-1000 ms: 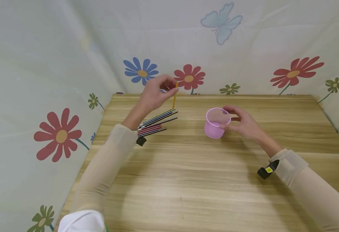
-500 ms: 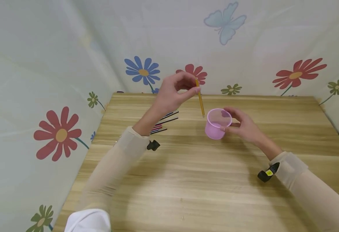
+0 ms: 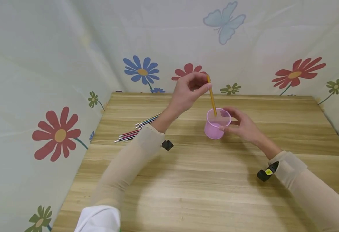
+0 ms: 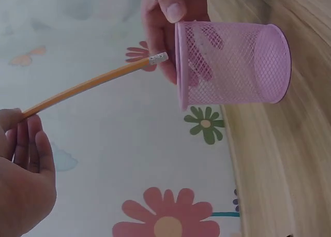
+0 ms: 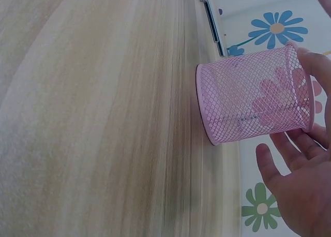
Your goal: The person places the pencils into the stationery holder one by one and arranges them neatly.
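Now the left hand point(image 3: 184, 93) pinches a long yellow wooden pencil point(image 3: 212, 96) near its top. Its pale eraser end point(image 4: 159, 59) points down, just over the mouth of a round pink mesh cup point(image 3: 213, 130). The right hand point(image 3: 245, 125) holds the cup by its rim, on the brown wooden surface point(image 3: 204, 180). More thin pencils point(image 3: 130, 132), some red and some dark, lie beside the left sleeve point(image 3: 133, 158).

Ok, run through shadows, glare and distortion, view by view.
Head: soft shadows and a pale sheen on the table. Left wrist: the yellow pencil looks slightly bowed, perhaps lens distortion; the pink mesh cup shows its weave clearly. Right wrist: pale glare washes the tabletop at picture left.
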### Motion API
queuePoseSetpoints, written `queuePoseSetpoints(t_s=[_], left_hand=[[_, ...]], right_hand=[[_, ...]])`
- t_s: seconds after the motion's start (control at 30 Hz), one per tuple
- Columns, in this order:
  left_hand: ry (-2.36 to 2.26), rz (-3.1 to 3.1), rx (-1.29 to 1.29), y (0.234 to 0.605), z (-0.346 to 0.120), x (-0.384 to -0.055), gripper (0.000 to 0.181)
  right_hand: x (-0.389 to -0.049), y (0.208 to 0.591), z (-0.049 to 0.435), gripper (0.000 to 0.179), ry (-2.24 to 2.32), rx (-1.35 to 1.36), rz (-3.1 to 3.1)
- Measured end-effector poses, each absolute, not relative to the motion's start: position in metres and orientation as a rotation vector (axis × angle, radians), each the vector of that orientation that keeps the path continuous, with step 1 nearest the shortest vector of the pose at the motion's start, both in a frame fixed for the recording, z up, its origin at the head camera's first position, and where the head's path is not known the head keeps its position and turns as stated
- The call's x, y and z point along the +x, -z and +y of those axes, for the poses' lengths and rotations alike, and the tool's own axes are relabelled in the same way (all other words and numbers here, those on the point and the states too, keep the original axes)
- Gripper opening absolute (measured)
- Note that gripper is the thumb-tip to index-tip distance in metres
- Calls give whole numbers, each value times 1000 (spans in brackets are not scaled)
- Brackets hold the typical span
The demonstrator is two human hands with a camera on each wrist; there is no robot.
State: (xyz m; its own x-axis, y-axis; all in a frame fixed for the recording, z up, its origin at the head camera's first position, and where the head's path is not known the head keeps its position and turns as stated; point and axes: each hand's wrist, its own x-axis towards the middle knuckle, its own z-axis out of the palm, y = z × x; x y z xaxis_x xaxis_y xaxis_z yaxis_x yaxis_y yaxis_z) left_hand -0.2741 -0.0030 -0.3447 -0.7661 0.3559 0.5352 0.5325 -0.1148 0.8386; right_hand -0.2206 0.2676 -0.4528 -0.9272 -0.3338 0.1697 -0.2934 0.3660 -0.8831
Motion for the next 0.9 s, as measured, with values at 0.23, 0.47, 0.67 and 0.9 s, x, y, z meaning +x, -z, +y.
queuePoseSetpoints(t_s=[0.23,0.47,0.67,0.9], left_hand=[[2034,-2141,-840,376,14,-285,21],[2034,-2223,-743,402,22,-294,20],[1973,-2314,-717,413,29,-294,19],[1947,-2351,-727,417,35,-294,18]], right_hand=[[-220,452,267,77,1640,-598,2568],[-218,451,266,78,1629,-590,2570],[-217,449,267,78,1618,-627,2568],[-217,449,268,77,1627,-618,2572]])
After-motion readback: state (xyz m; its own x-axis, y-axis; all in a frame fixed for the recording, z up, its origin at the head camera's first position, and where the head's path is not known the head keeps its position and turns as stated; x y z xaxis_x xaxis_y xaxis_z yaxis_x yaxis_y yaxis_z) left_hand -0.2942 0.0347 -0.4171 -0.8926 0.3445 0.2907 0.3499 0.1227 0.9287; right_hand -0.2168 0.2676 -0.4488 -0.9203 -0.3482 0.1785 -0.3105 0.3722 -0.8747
